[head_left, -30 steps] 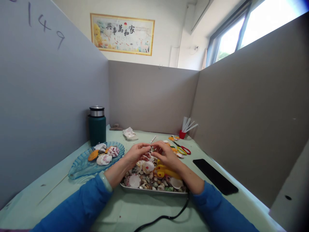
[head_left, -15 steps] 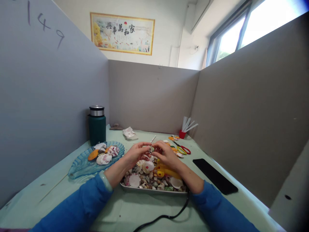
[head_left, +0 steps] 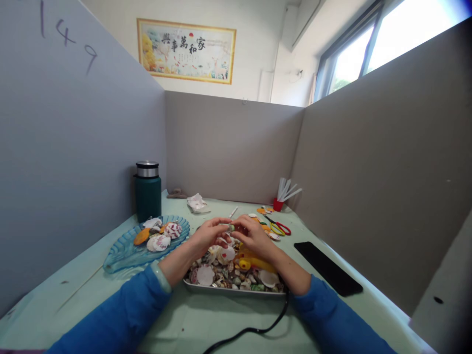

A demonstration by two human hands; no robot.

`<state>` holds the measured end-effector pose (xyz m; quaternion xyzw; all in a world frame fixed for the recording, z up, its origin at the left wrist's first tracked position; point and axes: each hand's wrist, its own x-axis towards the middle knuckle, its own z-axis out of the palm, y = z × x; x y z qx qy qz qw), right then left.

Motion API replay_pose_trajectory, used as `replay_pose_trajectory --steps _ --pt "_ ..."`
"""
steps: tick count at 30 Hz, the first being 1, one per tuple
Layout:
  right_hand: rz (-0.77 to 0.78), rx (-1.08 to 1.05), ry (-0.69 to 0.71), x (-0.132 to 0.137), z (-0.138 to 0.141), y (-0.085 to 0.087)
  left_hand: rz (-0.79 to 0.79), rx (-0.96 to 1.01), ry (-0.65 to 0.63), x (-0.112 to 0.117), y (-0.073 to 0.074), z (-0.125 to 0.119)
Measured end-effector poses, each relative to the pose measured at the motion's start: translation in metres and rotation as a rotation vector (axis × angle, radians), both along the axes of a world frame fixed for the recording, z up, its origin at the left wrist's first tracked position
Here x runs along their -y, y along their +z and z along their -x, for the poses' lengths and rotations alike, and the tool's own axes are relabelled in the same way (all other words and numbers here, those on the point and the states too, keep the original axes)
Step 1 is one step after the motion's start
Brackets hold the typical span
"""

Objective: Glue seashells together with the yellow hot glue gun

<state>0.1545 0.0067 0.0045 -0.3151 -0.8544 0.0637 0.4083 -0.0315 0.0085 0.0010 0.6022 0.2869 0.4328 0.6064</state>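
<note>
My right hand (head_left: 254,235) pinches a small greenish shell (head_left: 231,228) between thumb and fingers, above a metal tray. My left hand (head_left: 212,233) meets it from the other side, its fingers curled around the shell's left edge. Under both hands the tray (head_left: 236,291) is filled with small snail shells and several larger flat shells. A yellow glue gun (head_left: 254,263) lies on the shells, beneath my right wrist. The fingers hide part of the held shell.
A blue glass dish (head_left: 123,253) with scallop shells stands left, near a green bottle (head_left: 148,196). To the right are scissors (head_left: 280,228), a red cup (head_left: 278,204) of white sticks and a black phone-like slab (head_left: 328,268). A black cord (head_left: 254,330) runs across the front.
My hands stay nearly in place around the small shell, with the fingers shifting slightly. The tray and the things around it have not moved.
</note>
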Motion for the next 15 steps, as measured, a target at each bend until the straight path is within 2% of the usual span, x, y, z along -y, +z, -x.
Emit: replay_pose_trajectory --steps 8,15 --pt "0.003 0.002 0.016 0.0021 0.0002 0.0012 -0.059 -0.035 0.014 -0.0006 -0.0027 0.0004" --pt "0.007 -0.006 0.028 0.0027 0.0009 0.0022 -0.078 -0.050 0.040 0.0047 0.0016 0.0004"
